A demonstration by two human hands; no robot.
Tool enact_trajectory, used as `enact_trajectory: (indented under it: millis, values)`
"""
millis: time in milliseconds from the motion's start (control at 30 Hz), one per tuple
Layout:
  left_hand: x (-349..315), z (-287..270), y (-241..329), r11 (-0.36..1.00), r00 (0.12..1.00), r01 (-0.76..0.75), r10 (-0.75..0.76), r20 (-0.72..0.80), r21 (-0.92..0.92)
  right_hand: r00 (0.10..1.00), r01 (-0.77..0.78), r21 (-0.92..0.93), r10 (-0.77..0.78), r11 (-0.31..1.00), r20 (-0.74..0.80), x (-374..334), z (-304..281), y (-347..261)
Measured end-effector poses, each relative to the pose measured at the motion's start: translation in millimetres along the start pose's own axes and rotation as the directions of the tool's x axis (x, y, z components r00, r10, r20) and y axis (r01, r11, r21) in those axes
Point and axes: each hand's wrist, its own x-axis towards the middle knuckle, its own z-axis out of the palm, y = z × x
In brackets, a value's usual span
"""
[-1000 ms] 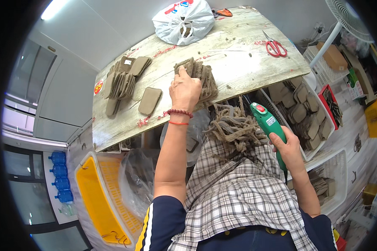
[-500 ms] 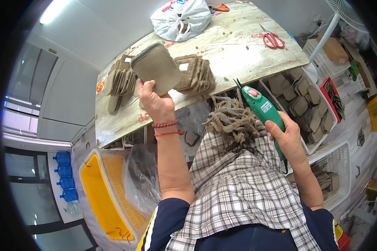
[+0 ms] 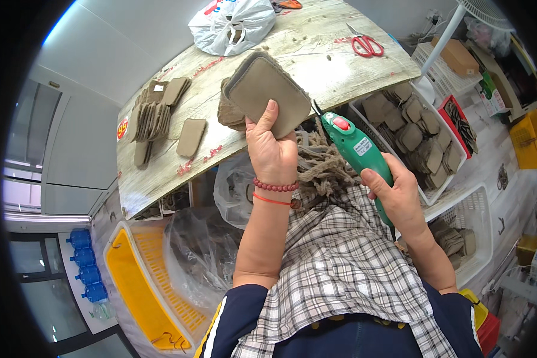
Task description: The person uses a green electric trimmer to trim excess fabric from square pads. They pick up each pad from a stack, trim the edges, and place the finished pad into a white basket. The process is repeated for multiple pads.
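My left hand [image 3: 273,149] grips a brown, round-cornered cloth pad [image 3: 267,89], thumb on its face. The pad is held up over the table's front edge. In my right hand [image 3: 397,194] are green electric scissors [image 3: 358,146] with a red button. Their dark blades point up at the pad's right edge, very close to it; whether they touch I cannot tell. Partly hidden behind the held pad is a pile of similar pads [image 3: 229,114]. A lone pad [image 3: 191,137] lies left of my hand, and stacked pads [image 3: 152,122] stand further left.
Brown fuzzy strips [image 3: 322,167] heap on my checked apron [image 3: 346,256]. On the table [image 3: 304,59] are red-handled scissors [image 3: 367,45] and a white plastic bag [image 3: 232,30]. A white crate of pads [image 3: 420,131] stands right, a yellow basket [image 3: 143,286] lower left.
My left hand has moved right with the pad, bringing it to the scissors' blades. The lone pad now shows on the table. The whole view has shifted somewhat.
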Motion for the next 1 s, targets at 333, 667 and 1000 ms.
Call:
enact_trajectory:
  millis: [333, 667, 1000]
  values:
    - [-13, -1, -13, 0.995, 0.997, 0.036, -0.042, 0.061, 0.093, 0.999, 0.031, -0.031, -0.032, 0.999, -0.018, 1, -3, 3]
    - [-31, -12, -27, 0.972, 0.979, 0.134, -0.16, 0.127, 0.195, 0.997, 0.018, -0.025, -0.019, 1.0, -0.072, 10, -9, -2]
    - [-33, -28, -18, 0.92, 0.919, 0.203, -0.297, 0.26, 0.335, 0.999, -0.042, -0.009, 0.042, 0.999, -0.03, 14, -27, -8]
